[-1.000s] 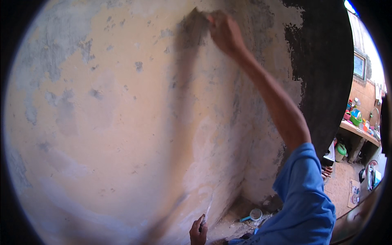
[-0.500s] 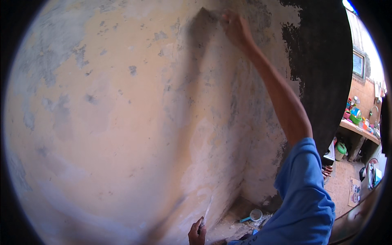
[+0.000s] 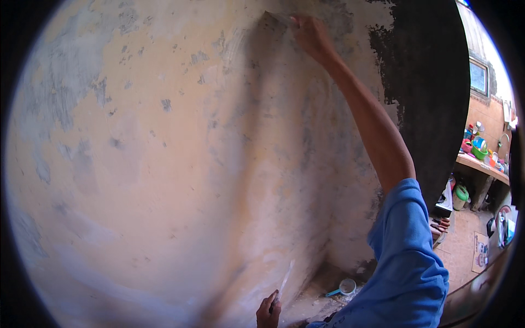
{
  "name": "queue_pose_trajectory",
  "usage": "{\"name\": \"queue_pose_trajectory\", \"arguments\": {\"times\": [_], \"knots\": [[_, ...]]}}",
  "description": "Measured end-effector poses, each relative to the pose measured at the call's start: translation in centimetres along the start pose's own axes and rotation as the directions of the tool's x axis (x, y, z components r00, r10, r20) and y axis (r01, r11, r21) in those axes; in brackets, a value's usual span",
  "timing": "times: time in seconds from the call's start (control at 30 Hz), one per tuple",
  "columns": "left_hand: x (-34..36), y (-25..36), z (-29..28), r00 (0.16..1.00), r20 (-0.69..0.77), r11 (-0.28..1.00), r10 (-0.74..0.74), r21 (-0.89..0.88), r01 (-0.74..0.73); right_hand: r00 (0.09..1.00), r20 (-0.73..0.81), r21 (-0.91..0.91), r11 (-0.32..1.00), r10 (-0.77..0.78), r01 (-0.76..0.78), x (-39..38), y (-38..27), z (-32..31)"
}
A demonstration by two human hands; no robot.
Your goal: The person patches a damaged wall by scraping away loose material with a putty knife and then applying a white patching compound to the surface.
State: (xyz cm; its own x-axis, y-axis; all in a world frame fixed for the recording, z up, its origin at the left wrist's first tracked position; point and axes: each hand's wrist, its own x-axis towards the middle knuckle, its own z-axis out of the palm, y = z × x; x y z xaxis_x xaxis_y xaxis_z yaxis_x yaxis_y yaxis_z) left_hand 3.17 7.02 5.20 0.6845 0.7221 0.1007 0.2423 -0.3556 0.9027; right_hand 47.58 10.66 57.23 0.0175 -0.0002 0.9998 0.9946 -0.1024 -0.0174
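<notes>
A worn yellowish plastered wall (image 3: 164, 164) with grey patches fills the view. My right hand (image 3: 310, 37) reaches high up and presses a flat scraper blade (image 3: 273, 23) against the wall near the top. My right arm wears a blue sleeve (image 3: 407, 262). Low at the bottom edge, my left hand (image 3: 268, 312) grips a thin putty knife (image 3: 284, 281) whose pale blade points up close to the wall.
A black painted patch (image 3: 426, 82) covers the wall's right part. On the floor by the wall's foot lies a small scoop with a blue handle (image 3: 343, 287). At the far right stand a shelf with colourful containers (image 3: 481, 158), a green jug (image 3: 461, 194) and a window (image 3: 478, 76).
My right hand with the scraper has slid a little to the right and upward along the wall. My left hand stays low with the putty knife.
</notes>
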Motion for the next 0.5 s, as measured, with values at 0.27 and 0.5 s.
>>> {"name": "queue_pose_trajectory", "arguments": {"times": [0.27,0.5], "knots": [[0.7,-1.0,0.8,0.996,-0.040,0.994,0.078,0.075,-0.075,0.980,-0.073,0.068,0.979,-0.185,0.190,-12.6,-3.7,3.2],[0.2,-2.0,1.6,0.995,-0.081,0.996,0.061,0.075,-0.055,0.935,-0.308,-0.077,0.984,-0.176,0.160,-5.6,-0.6,6.6]]}}
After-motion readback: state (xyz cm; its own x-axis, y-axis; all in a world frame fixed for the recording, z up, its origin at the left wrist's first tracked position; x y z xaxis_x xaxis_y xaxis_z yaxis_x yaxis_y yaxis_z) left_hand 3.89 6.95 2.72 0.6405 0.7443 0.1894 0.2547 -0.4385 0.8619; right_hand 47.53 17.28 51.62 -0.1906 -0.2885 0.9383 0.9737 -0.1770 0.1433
